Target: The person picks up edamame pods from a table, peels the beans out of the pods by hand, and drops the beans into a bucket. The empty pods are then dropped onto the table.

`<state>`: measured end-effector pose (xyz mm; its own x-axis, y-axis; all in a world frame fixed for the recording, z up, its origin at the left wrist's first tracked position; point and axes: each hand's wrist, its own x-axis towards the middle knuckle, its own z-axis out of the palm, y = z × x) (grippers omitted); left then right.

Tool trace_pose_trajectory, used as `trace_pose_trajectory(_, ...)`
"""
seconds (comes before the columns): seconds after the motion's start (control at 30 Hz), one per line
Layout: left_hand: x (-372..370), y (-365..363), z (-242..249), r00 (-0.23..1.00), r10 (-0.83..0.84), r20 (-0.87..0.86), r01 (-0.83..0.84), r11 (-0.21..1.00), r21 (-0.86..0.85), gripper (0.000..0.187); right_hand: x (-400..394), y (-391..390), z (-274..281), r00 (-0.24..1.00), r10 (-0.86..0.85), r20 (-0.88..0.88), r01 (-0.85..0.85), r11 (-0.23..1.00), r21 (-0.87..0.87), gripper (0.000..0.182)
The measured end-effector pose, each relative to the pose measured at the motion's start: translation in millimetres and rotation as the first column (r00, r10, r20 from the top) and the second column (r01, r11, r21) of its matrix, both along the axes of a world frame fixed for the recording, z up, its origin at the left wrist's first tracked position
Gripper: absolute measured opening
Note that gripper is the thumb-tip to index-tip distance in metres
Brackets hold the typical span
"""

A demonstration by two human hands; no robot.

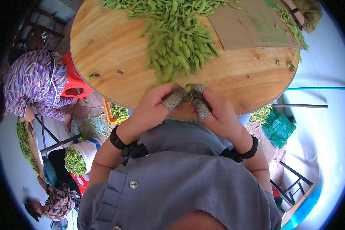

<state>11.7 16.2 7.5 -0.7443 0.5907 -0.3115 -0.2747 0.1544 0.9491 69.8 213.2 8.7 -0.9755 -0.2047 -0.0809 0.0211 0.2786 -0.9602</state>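
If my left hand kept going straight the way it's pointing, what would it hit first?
Your left hand would likely meet the wrapped fingers of your right hand, just past the green pod between them, though depth is unclear.

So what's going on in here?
Someone in a grey top stands or sits at a round wooden table, their left hand and right hand, some fingers wrapped, pinching what looks like a green pod between them. A big heap of pods lies just beyond, alongside flat cardboard. Two other people are off to the left.
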Motion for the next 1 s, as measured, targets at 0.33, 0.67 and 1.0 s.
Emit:
trace_pose_trajectory(0.33,-4,-2,-17,0.582,-0.229,-0.780,0.031,0.965,-0.261,0.010,-1,-2,1,0.941,0.031,0.338,0.078,0.949,-0.304,0.032)
trace_pose_trajectory(0.67,15,-5,-22,0.667,-0.343,0.662,-0.147,0.810,0.567,0.026,6,3,-2,0.963,0.149,0.225,-0.033,0.893,-0.450,0.030)
trace_pose_trajectory(1.0,19,-4,-40,0.472,-0.511,0.718,-0.212,0.725,0.656,0.029,-4,7,-5,0.906,0.125,0.405,0.013,0.946,-0.323,0.023)
